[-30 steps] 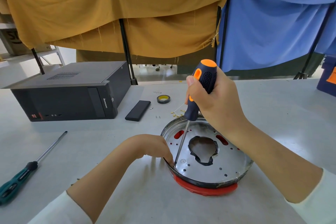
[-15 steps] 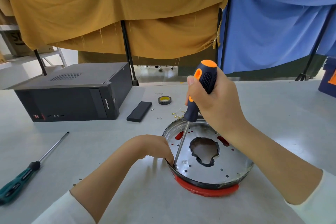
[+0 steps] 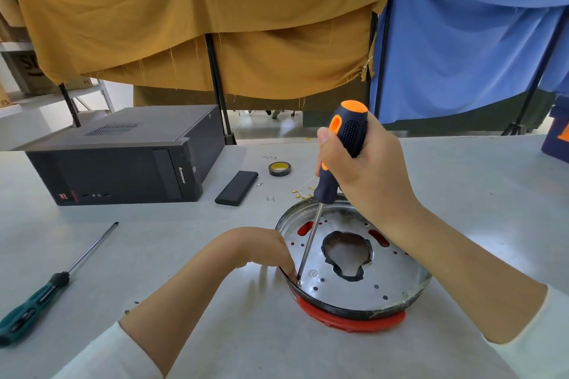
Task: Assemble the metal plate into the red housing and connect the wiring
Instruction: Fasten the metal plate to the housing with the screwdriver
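Two hands work at one round metal plate (image 3: 378,274) seated in a red housing (image 3: 351,318), near centre on a grey table (image 3: 462,194); only the housing's front rim shows, the rest is covered by the plate. The plate's far right rim is hidden behind the right forearm. Screw under the driver tip is too small to make out; wiring cannot be identified. Right hand (image 3: 366,169) clenches the orange-and-navy handle of a screwdriver (image 3: 338,160), shaft slanting down-left, tip at a hole by the plate's near-left rim. Left hand (image 3: 261,248) has curled fingertips pressed at the rim beside the tip; whether it pinches anything cannot be told. Table also carries a black desktop computer (image 3: 123,163), a flat black case (image 3: 236,188), a tape roll (image 3: 280,168) and a green-handled screwdriver (image 3: 40,295), cut off at the left edge. Mustard and blue cloths (image 3: 462,40) hang behind.
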`<state>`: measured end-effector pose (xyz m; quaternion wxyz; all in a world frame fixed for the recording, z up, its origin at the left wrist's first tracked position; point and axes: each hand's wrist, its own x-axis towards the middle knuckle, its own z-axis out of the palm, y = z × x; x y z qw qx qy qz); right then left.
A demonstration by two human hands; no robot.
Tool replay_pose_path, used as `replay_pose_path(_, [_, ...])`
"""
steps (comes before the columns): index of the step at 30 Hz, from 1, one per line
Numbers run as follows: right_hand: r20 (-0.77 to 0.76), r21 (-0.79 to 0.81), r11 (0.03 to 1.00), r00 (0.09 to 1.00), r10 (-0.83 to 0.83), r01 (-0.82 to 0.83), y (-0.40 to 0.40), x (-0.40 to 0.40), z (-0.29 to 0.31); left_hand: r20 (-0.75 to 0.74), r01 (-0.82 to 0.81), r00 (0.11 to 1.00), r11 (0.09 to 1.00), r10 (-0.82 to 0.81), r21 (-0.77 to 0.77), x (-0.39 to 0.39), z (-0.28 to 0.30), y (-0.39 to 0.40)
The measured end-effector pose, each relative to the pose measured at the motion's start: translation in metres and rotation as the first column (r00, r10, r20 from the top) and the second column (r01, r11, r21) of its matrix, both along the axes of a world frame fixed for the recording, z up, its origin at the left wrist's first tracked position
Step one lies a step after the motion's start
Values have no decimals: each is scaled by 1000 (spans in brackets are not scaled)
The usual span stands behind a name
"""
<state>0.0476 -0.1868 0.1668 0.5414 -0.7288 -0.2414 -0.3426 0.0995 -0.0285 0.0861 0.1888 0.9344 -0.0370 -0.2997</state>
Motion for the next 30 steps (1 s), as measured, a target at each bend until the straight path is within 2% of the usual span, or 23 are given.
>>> replay_pose_path(15, [28,-10,999,999,-42,43,-3,1,-1,-8,10,1000,1000,-10,4,1,0,0])
replay_pose_path(26, [6,11,1000,1000,7,-7,0,0,0,-18,-2,1000,1000,2,-8,1,0,-1])
replay_pose_path(30, [33,20,999,999,-36,36,4,1,0,-11,-2,1000,1000,2,-3,1,-1,-1])
